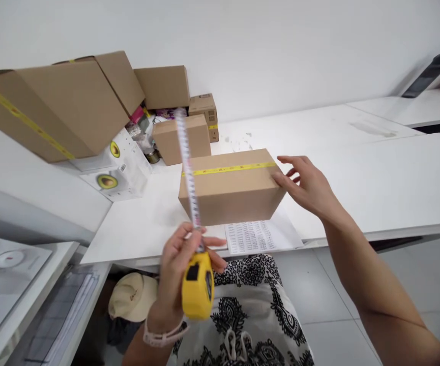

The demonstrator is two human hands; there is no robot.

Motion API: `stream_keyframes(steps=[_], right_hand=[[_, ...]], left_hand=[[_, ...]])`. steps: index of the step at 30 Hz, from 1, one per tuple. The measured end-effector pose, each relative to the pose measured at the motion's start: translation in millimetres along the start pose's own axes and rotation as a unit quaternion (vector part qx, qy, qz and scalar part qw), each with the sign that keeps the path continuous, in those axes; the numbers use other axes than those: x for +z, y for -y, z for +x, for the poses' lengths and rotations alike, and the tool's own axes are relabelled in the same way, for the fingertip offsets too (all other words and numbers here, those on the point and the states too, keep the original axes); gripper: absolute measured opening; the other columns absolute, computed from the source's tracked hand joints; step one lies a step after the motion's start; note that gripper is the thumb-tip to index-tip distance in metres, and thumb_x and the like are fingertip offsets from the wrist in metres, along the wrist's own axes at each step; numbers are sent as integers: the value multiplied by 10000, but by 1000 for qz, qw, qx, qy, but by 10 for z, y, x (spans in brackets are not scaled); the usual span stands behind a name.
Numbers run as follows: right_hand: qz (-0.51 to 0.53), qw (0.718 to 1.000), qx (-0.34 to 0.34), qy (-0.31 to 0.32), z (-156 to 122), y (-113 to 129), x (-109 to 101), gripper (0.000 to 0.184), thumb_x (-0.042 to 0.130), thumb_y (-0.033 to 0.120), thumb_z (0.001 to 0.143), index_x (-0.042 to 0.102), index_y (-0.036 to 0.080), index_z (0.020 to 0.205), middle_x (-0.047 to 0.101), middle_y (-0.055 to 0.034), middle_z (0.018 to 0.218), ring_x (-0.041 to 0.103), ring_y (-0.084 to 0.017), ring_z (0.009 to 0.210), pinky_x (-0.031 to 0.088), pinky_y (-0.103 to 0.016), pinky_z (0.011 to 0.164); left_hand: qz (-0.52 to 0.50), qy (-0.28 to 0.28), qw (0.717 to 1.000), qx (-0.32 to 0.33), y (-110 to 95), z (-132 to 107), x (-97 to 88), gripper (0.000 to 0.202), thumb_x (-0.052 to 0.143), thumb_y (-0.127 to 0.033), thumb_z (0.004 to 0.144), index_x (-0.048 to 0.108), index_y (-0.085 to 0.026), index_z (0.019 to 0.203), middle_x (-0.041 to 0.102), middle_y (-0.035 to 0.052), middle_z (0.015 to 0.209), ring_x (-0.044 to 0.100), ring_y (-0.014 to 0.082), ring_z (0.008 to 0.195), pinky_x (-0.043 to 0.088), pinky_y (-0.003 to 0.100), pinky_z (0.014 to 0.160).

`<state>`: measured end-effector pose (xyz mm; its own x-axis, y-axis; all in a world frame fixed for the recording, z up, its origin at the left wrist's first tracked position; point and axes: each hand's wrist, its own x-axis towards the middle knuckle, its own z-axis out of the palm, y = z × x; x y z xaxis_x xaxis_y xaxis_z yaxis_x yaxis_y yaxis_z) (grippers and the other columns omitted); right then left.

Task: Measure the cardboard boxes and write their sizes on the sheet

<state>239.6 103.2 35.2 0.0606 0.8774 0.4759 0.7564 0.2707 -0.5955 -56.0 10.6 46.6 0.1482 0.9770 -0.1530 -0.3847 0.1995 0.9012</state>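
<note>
Left hand [181,259]: above lap, grip closed on one tape measure [198,287]. Right hand [304,184]: outstretched, grip half-open, thumb at one carton's [231,185] edge. Cap [132,299]: one.

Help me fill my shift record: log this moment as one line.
left hand: holding yellow tape measure | blade: extended | right hand: at right end of front carton | front carton: on white table

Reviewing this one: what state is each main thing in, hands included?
Tape measure: blade extended
Left hand: gripping tape measure
Front box: closed, yellow tape along its top
Right hand: open, thumb at front box
Printed sheet: flat, partly hidden by front box
Upper-left box: taped
</note>
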Motion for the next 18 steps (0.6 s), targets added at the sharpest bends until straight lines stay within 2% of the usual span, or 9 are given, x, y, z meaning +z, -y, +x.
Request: stream_keyframes(steps=[2, 4, 8, 12, 14, 18], right_hand=[[-18, 999, -46, 17, 142, 83, -28, 468, 485, 533, 955, 645, 282, 1317, 671, -130, 1238, 625, -342, 1062, 535, -561, 895], [-12, 996, -84, 38, 323, 177, -17, 439, 438, 483, 979, 664, 274, 1292, 694, -118, 1194, 600, -344, 1122, 498, -566, 956], [29, 988, -126, 87, 736, 341, 131, 443, 380, 412, 1000, 665, 253, 1300, 688, -104, 1269, 587, -317, 1183, 446, -529, 1037], [44, 966, -160, 200, 1043, 452, 316, 456, 378, 370, 996, 643, 230, 1341, 664, -101, 1345, 587, -315, 1229, 417, -521, 1084], [50, 958, -160, 234, 1129, 472, 399, 464, 380, 355, 995, 622, 218, 1366, 646, -104, 1381, 589, -311, 1243, 415, -512, 1094], [61, 979, -97, 170, 1231, 415, 536, 514, 388, 376, 999, 528, 194, 1459, 648, -133, 1378, 610, -309, 1221, 442, -508, 1064]], left_hand=[[3, 43, 997, -67, 99, -44, 94, 287, 729, -386, 886, 553, -167, 942, 792, 106, 791, 728, 177, 532, 593, 236, 484], [0, 62, 994, -91, 172, 0, 191, 314, 728, -400, 882, 526, -176, 969, 789, 102, 775, 733, 181, 540, 585, 227, 477], [-21, 57, 995, -80, 229, 224, 358, 350, 744, -399, 845, 482, -195, 956, 779, 75, 741, 729, 180, 532, 574, 225, 476], [-38, 39, 996, -73, 224, 357, 466, 391, 760, -399, 812, 471, -195, 975, 778, 66, 752, 717, 175, 506, 554, 220, 460], [-45, 29, 996, -72, 221, 369, 491, 418, 777, -401, 792, 465, -195, 979, 791, 81, 819, 715, 170, 496, 556, 222, 455], [-59, 25, 995, -71, 237, 369, 497, 427, 782, -395, 779, 453, -198, 969, 797, 120, 1014, 717, 159, 489, 567, 232, 451]])
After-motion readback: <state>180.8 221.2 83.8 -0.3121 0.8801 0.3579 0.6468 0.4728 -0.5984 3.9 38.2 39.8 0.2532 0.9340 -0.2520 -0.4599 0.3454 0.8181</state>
